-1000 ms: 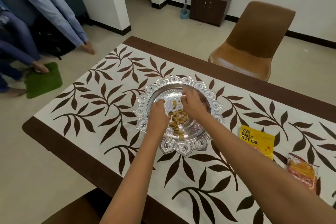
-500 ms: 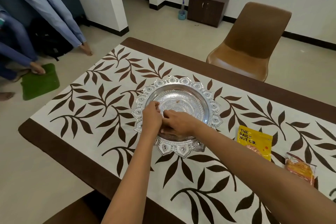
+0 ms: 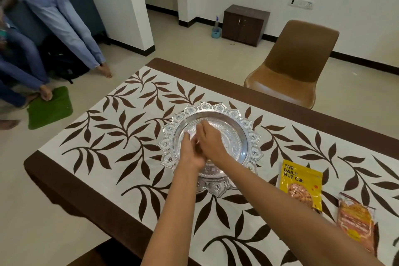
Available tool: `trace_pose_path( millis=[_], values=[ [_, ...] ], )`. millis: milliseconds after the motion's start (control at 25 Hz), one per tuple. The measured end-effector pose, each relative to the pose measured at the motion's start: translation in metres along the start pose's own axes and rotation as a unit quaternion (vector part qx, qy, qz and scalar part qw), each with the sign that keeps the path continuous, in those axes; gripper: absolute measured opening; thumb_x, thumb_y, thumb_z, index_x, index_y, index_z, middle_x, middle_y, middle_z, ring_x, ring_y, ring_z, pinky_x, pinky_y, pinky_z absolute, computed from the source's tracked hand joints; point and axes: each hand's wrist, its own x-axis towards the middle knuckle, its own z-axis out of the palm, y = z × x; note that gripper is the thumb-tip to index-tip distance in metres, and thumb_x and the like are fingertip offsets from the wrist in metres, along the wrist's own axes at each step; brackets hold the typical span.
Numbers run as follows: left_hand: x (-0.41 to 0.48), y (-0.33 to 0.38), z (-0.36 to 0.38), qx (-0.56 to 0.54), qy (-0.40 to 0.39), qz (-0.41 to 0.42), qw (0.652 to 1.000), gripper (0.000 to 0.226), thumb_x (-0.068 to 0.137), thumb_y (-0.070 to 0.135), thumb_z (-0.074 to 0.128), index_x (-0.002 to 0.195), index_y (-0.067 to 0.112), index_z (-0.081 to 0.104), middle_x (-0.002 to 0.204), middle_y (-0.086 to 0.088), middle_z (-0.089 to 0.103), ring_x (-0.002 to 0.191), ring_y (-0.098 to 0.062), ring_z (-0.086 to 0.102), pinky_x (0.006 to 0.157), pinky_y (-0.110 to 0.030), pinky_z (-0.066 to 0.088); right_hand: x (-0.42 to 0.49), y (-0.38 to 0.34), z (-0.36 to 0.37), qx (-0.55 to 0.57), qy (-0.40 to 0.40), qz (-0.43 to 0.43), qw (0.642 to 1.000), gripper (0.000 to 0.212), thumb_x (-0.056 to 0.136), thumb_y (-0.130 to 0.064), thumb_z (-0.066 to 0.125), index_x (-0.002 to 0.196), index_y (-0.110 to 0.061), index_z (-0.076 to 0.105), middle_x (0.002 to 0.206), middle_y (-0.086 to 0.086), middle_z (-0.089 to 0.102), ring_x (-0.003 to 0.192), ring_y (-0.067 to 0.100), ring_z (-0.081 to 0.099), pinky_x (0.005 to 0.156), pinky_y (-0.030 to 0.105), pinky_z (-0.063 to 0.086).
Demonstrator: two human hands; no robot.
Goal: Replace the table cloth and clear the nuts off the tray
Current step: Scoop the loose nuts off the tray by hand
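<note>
An ornate silver tray [image 3: 241, 127] with a scalloped rim sits on a white table cloth [image 3: 121, 136] printed with brown leaves. Both hands hover over the tray's near half, pressed together. My left hand [image 3: 190, 153] is cupped against my right hand [image 3: 212, 143], which lies partly over it. No nuts show on the bare part of the tray; whatever lies inside the closed hands is hidden. A yellow nut packet [image 3: 301, 185] and an orange snack packet [image 3: 354, 224] lie flat on the cloth to the right of the tray.
A brown chair [image 3: 291, 67] stands at the table's far side. Seated people's legs [image 3: 64, 28] and a green mat [image 3: 50, 107] are on the floor to the left. A small dark cabinet [image 3: 245, 24] is against the far wall.
The pile of nuts seen a second ago is no longer visible on the tray. Both hands swept toward its near side and closed together, now lifted slightly.
</note>
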Motion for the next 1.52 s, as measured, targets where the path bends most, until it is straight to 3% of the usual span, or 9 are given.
trace_pose_path(
  millis=[240,440,600,680,800,1000,1200,1360,1520],
  values=[
    [0.0,-0.001,0.008,-0.097,0.008,-0.006,0.995,0.033,0.101,0.029,0.037,0.08,0.013,0.056,0.078,-0.003,0.055,0.098,-0.023,0.058,0.114,-0.048,0.027,-0.015,-0.011,-0.003,0.05,0.046,-0.053,0.996,0.016,0.095,-0.002,0.047,0.082,-0.005,0.056,0.075,0.005,0.056,0.07,0.015,0.05,0.064,0.03,0.042],
    [0.004,-0.006,0.008,-0.077,0.011,-0.023,0.997,0.021,0.1,0.02,0.037,0.089,0.01,0.053,0.082,-0.006,0.05,0.104,-0.023,0.05,0.113,-0.042,0.03,-0.018,-0.013,-0.01,0.072,0.042,-0.092,0.992,0.031,0.079,0.019,0.04,0.086,-0.001,0.063,0.084,0.005,0.063,0.082,0.014,0.058,0.074,0.023,0.048],
    [-0.004,-0.008,0.009,-0.09,-0.008,0.011,0.996,0.033,0.099,0.013,0.042,0.073,0.005,0.059,0.059,-0.007,0.058,0.056,-0.015,0.061,0.058,-0.024,0.057,-0.017,-0.014,-0.018,0.135,0.01,-0.081,0.987,0.031,0.071,0.013,0.04,0.073,-0.008,0.063,0.07,0.0,0.062,0.07,0.011,0.057,0.063,0.029,0.048],
    [-0.008,-0.005,0.01,-0.052,0.003,0.026,0.998,0.029,0.098,0.014,0.045,0.076,0.006,0.062,0.065,-0.008,0.064,0.061,-0.015,0.064,0.057,-0.025,0.057,-0.014,-0.01,-0.027,0.153,0.045,-0.047,0.986,0.031,0.074,0.011,0.041,0.071,-0.011,0.064,0.069,-0.003,0.062,0.069,0.011,0.057,0.064,0.03,0.048],
    [-0.01,0.002,0.008,-0.005,0.025,0.062,0.998,0.029,0.096,0.021,0.051,0.069,0.011,0.057,0.066,-0.004,0.059,0.06,-0.014,0.059,0.063,-0.023,0.055,-0.006,0.014,-0.044,-0.026,0.076,0.042,0.996,0.017,0.093,-0.005,0.043,0.087,-0.008,0.059,0.082,0.005,0.062,0.071,0.014,0.053,0.065,0.03,0.042],
    [-0.015,0.009,0.002,-0.052,0.048,0.069,0.995,0.05,0.096,0.048,0.041,0.061,0.013,0.051,0.061,-0.004,0.054,0.054,-0.015,0.054,0.05,-0.021,0.048,-0.025,0.032,-0.024,-0.292,-0.119,0.123,0.941,0.043,0.1,-0.032,0.044,0.131,-0.002,0.041,0.128,0.017,0.04,0.116,0.031,0.041,0.093,0.039,0.041],
    [-0.02,0.02,-0.006,-0.116,0.044,0.074,0.989,0.036,0.1,0.025,0.042,0.066,0.013,0.047,0.061,-0.001,0.049,0.056,-0.012,0.053,0.051,-0.019,0.052,-0.036,0.019,-0.008,-0.183,-0.194,-0.012,0.964,0.021,0.098,-0.014,0.042,0.115,-0.004,0.049,0.111,0.011,0.046,0.096,0.022,0.048,0.078,0.026,0.039],
    [-0.026,0.031,-0.016,-0.158,0.037,0.081,0.983,0.038,0.102,0.022,0.042,0.067,0.008,0.052,0.06,-0.004,0.055,0.052,-0.013,0.059,0.055,-0.023,0.057,-0.013,0.029,-0.026,-0.16,-0.065,0.025,0.985,0.021,0.102,-0.018,0.038,0.106,-0.001,0.049,0.105,0.015,0.05,0.092,0.024,0.047,0.074,0.028,0.036],
    [-0.024,0.033,-0.022,-0.182,0.025,0.09,0.979,0.031,0.1,0.019,0.046,0.072,0.008,0.053,0.066,-0.006,0.057,0.058,-0.014,0.06,0.059,-0.022,0.058,-0.016,0.03,-0.002,-0.23,-0.164,-0.069,0.957,0.03,0.099,-0.032,0.043,0.113,-0.006,0.049,0.11,0.009,0.048,0.092,0.017,0.044,0.076,0.028,0.039]
  ],
)
